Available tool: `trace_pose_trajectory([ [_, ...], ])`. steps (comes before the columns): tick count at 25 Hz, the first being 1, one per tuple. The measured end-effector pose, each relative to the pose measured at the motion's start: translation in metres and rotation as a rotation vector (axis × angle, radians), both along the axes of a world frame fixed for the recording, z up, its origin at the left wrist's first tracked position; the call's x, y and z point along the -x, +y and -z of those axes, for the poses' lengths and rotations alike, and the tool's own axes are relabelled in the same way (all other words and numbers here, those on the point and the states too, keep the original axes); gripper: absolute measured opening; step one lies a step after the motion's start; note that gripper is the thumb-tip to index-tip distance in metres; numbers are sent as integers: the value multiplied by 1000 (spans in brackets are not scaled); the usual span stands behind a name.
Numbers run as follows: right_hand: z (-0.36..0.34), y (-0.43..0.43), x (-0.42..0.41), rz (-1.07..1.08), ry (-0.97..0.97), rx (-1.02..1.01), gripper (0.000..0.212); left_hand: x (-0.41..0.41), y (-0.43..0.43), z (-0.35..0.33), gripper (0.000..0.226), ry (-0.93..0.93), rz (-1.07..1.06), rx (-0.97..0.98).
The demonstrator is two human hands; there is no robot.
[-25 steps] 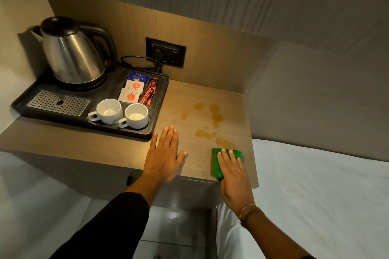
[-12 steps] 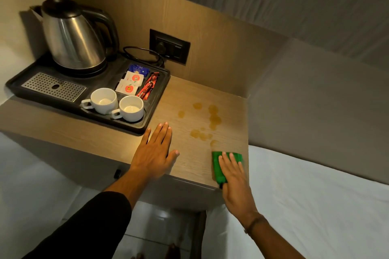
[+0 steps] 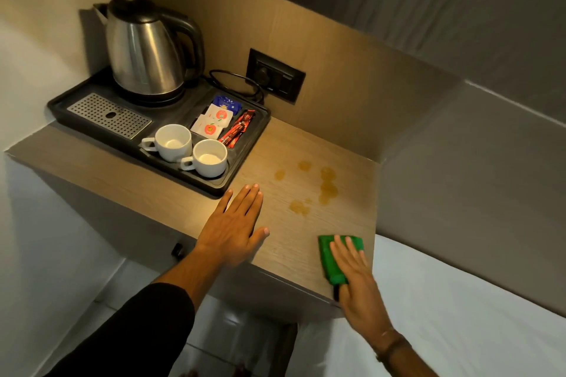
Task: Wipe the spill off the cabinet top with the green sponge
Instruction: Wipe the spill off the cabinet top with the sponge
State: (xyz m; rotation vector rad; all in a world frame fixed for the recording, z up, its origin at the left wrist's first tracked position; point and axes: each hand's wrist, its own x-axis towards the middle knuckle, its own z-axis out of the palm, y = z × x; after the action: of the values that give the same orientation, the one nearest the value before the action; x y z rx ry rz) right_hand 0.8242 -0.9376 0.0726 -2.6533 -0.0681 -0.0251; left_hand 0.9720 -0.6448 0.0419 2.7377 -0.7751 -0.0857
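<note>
Green sponge [image 3: 329, 257] under right grip [image 3: 356, 281]

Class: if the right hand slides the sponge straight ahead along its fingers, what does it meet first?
Probably the nearest brown spill patch; the right hand and green sponge point slightly left, up the cabinet top.

A: Cabinet top [image 3: 171, 193] is seen as matt wood-grain laminate, smooth. Spill [image 3: 327, 187] reads as glossy amber patches.

B: Kettle [image 3: 144, 55] is brushed steel, with glossy black plastic lid and handle. Tray [image 3: 245, 144] is matt black plastic; grille [image 3: 107, 115] is perforated metal.

A: Cups [image 3: 190, 148] are glazed white ceramic. Sponge [image 3: 329, 257] looks matt green, slightly rough.
</note>
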Motion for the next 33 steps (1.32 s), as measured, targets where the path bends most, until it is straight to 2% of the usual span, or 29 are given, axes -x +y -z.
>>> trace_pose_trajectory([
  [4,-16,-24,-113,260,2,-6,68,0,0,0,81,5,4,-13],
  [7,-13,-3,-155,168,34,11,70,0,0,-2,81,21,-1,4],
  [10,7,-26,-103,-39,11,55,77,1,-2,-1,80,20,-12,4],
  [12,5,-50,-108,-4,-8,40,77,2,-3,-2,80,27,-15,6],
  [15,-13,-32,-187,213,16,43,69,0,-1,-2,82,25,2,-3],
  [16,-17,-17,-206,222,47,35,69,0,0,-2,82,16,0,-4],
  [18,-12,4,-210,77,59,15,73,0,0,-2,82,21,-6,-3],
  [21,3,-29,-159,-222,41,56,76,1,0,-3,81,30,-11,2],
  [23,-2,-61,-163,-224,37,65,73,1,-1,-2,81,19,-10,-7],
  [26,-18,-37,-230,79,68,37,70,0,-1,-1,81,9,-10,-13],
  [27,-21,-12,-243,88,88,26,71,0,-1,0,81,9,-10,-12],
  [29,-16,25,-237,-127,90,17,74,0,0,2,81,7,-13,-1],
  [31,-5,17,-202,-360,61,46,76,0,0,3,81,9,-10,10],
  [33,-2,-14,-179,-386,37,50,74,1,0,2,81,14,-11,3],
])
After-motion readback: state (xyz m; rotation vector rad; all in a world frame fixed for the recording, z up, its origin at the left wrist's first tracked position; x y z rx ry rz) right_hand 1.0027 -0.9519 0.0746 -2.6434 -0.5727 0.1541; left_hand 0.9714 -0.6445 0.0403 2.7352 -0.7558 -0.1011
